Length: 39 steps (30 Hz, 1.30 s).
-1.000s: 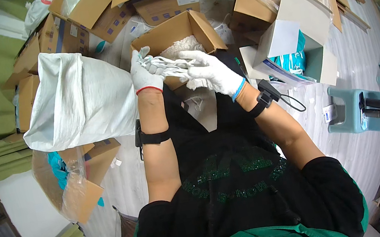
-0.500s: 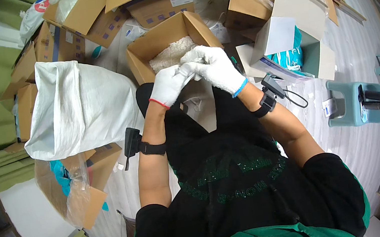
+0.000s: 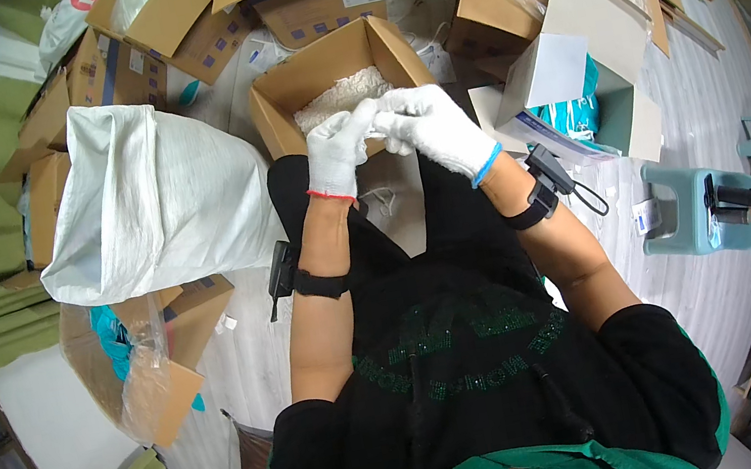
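Note:
My left hand, in a white knit glove with a red cuff edge, meets my right hand, in a white glove with a blue cuff edge. Both are closed, fingertips pinched together in front of my chest. Whatever lies between them is too small and too white against the gloves to make out. Just beyond them is an open cardboard box, with a heap of white stringy material inside. The gloves cover part of its near side. A thin white cord lies between my legs.
A large white woven sack stands at the left. Behind it and across the back are several open cartons. At the right, a white-flapped box holds teal items. Farther right, a blue stool carries dark rolls.
My left hand has turned more upright and shifted slightly right. My right hand has moved a little right, the fingertips still meeting. The view has shifted slightly.

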Each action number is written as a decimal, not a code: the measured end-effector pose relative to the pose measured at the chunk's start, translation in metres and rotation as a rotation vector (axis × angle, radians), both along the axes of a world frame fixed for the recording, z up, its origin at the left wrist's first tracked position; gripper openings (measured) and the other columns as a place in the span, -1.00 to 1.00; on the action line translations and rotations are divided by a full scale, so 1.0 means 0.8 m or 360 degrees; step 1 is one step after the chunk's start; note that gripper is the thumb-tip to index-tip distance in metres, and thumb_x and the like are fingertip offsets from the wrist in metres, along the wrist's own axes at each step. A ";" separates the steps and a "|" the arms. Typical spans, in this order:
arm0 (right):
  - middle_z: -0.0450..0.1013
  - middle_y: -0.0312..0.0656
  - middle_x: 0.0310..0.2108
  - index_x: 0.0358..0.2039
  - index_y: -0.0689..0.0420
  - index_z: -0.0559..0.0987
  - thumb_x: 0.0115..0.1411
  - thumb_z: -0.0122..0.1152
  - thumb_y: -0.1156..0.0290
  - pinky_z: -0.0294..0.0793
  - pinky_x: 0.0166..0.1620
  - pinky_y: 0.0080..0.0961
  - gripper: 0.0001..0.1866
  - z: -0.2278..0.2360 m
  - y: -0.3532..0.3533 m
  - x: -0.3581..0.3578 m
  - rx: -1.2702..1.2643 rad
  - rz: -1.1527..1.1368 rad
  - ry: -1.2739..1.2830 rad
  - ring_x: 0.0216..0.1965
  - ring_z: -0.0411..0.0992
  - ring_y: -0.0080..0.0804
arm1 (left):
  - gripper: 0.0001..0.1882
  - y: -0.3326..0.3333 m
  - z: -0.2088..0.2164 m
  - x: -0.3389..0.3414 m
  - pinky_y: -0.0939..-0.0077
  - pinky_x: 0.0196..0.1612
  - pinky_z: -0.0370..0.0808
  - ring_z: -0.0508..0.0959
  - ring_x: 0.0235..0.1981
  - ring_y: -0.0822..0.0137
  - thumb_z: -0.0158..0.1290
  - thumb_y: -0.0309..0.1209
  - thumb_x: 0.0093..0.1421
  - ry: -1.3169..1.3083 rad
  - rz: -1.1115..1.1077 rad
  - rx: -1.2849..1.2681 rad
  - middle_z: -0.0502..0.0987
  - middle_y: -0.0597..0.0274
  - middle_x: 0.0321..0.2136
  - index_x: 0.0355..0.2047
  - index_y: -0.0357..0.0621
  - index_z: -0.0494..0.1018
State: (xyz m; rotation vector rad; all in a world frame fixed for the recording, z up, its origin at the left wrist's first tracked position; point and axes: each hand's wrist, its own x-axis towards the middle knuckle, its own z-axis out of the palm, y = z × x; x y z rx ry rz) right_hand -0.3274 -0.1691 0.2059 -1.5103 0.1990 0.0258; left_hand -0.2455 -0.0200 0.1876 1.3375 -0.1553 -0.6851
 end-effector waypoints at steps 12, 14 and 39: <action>0.48 0.10 -0.48 -0.44 0.16 0.51 0.26 -0.05 0.15 0.46 -0.25 -0.06 -0.65 -0.016 0.029 -0.020 -0.1289 0.0116 0.0002 -0.34 0.49 0.14 | -0.81 -0.012 -0.051 0.002 0.23 -0.48 0.43 0.44 -0.59 0.03 0.12 -0.52 -0.07 -0.2032 0.0477 0.1012 0.33 0.11 -0.60 -0.71 -0.15 0.33; 0.49 0.14 -0.46 -0.47 0.19 0.52 0.27 -0.09 0.14 0.44 -0.22 -0.03 -0.60 -0.035 0.048 -0.036 -0.1242 -0.0014 0.0074 -0.33 0.48 0.16 | -0.86 -0.014 -0.069 0.001 0.19 -0.47 0.43 0.45 -0.55 0.00 0.09 -0.50 -0.09 -0.1865 0.0322 0.1009 0.36 0.10 -0.56 -0.70 -0.12 0.35; 0.39 -0.38 -0.55 -0.32 0.14 0.56 0.15 -0.02 0.56 0.23 -0.55 -0.71 -0.83 -0.073 0.003 -0.120 0.0950 -0.0114 0.0391 -0.62 0.28 -0.65 | -0.76 0.076 -0.077 0.088 0.66 -0.79 0.06 0.20 -0.83 0.57 0.15 -0.26 0.22 0.0378 0.0412 0.0228 0.33 0.40 -0.71 -0.55 -0.01 0.42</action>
